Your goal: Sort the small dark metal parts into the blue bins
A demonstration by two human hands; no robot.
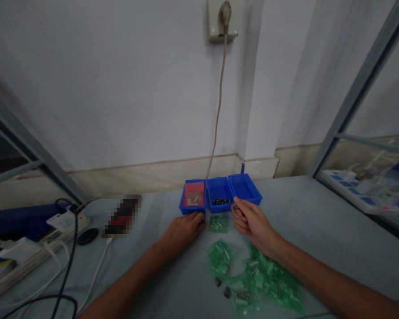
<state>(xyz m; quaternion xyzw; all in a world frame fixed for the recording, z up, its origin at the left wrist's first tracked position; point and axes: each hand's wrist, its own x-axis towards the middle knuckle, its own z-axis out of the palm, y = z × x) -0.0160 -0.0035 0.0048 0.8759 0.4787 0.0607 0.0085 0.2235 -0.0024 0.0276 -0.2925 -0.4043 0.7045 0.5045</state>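
My right hand point(251, 221) is raised just in front of the blue bins, with thumb and forefinger pinched on a small brownish metal part point(235, 207). My left hand point(189, 227) rests on the table by the left bin, fingers curled; what lies in them, if anything, is too dark to make out. Between the hands lies a small green plastic bag point(218, 223) with silvery pins. The middle blue bin point(219, 184) contains several small dark metal parts point(221, 201). Nearer me are another green bag point(220, 257) of parts and a larger pile of green bags point(275, 281).
The left blue bin point(182, 204) holds a pink sheet point(193, 190) and a clear bag; a right blue bin point(244, 186) adjoins the middle one. Two loose dark parts point(226, 292) lie up front. Leftward are a pixelated phone-like object point(122, 215), cables and a power strip point(20, 274).
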